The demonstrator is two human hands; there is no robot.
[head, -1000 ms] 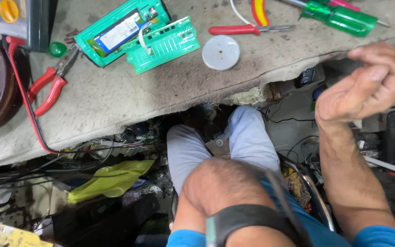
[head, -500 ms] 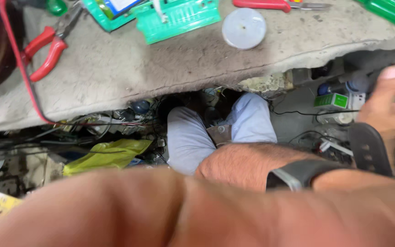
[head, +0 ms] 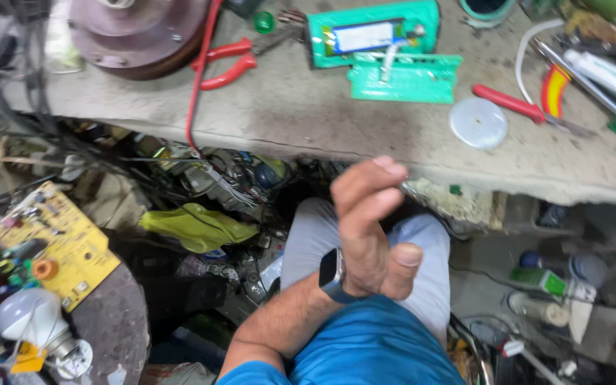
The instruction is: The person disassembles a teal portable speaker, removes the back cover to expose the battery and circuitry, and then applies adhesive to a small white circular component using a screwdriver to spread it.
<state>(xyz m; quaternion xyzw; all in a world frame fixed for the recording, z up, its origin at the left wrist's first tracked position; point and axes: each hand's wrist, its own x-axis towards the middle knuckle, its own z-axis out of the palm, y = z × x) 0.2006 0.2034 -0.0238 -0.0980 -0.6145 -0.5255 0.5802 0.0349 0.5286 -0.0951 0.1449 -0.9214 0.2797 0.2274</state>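
**A hand lifted over the lap**

The left hand point(head: 368, 232), with a dark wristwatch point(head: 331, 276), hangs in the air holding nothing, fingers loosely curled. It is just below the grey stone workbench point(head: 286, 114), near the round white disc point(head: 478, 122). The right hand is out of sight.

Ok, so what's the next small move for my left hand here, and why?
Probably lift the left hand forward onto the bench. It hangs loosely curled and seemingly empty just below the bench edge. The green grid cover and white disc lie just ahead of its fingertips, nearer than the red pliers.
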